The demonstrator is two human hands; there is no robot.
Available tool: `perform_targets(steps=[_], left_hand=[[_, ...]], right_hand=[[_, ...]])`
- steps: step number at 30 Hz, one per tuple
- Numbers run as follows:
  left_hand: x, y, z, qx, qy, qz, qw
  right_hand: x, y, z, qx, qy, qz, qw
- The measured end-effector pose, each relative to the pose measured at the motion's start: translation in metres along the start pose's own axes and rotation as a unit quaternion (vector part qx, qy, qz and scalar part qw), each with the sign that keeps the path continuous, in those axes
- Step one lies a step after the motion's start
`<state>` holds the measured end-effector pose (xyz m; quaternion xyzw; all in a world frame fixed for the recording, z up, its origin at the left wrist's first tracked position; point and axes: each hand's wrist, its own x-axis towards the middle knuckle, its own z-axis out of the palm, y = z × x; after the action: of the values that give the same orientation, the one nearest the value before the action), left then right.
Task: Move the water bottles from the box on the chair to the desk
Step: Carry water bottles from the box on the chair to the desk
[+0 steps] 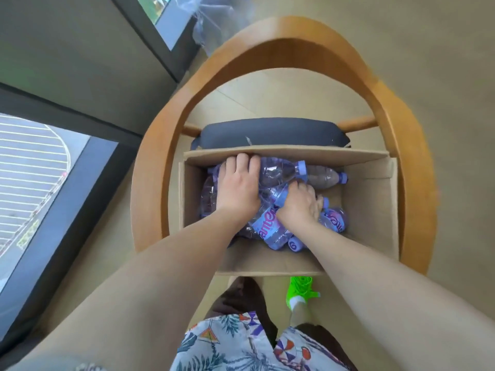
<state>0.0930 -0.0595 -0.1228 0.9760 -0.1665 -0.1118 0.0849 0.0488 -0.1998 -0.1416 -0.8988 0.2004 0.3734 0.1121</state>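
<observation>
Head view, looking straight down: open cardboard box [369, 199] sits on the seat of a wooden chair [412, 156] with a curved armrest ring and a dark cushion [270, 131] at the back. Pile of water bottles [270, 226] with purple caps and purple-pink labels lies jumbled in the left and middle part of the box, right part of the box floor bare. Left hand [238, 187] pressed palm-down on the bottles at the far-left side, fingers [242, 160] curled over a clear bottle [278, 171] lying sideways against the far wall; grip looks closed on it but cannot tell fully. Right hand [300, 207] just beside it, fingers wrapped around the neck of a bottle near its purple cap, gripping it. Another bottle [325, 178] lies at the far wall, cap pointing right, apart from both hands. Below the box: patterned shirt [227, 344], a green shoe [298, 290] on the beige floor [442, 62]. Dark window frame [80, 167] at left. No table in view.
</observation>
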Motion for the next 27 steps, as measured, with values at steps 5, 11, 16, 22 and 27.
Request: perform_targets(steps=[5, 11, 16, 22, 27], left_hand=[[0.001, -0.001, 0.002, -0.007, -0.018, 0.005, 1.000], [0.000, 0.003, -0.009, -0.015, -0.107, 0.007, 0.994], [-0.009, 0.005, -0.016, -0.115, -0.196, -0.059, 0.972], [-0.036, 0.009, -0.040, -0.206, -0.208, -0.245, 0.924], [-0.052, 0.020, -0.079, -0.269, -0.154, -0.334, 0.890]], right_hand=[[0.014, 0.000, -0.008, -0.011, -0.008, -0.013, 1.000], [0.006, 0.012, -0.028, -0.018, -0.043, -0.008, 0.999], [-0.016, 0.030, -0.041, 0.041, -0.083, 0.008, 0.996], [-0.039, 0.056, -0.050, 0.218, -0.139, 0.017, 0.966], [-0.051, 0.058, -0.074, 0.316, -0.135, -0.039, 0.938]])
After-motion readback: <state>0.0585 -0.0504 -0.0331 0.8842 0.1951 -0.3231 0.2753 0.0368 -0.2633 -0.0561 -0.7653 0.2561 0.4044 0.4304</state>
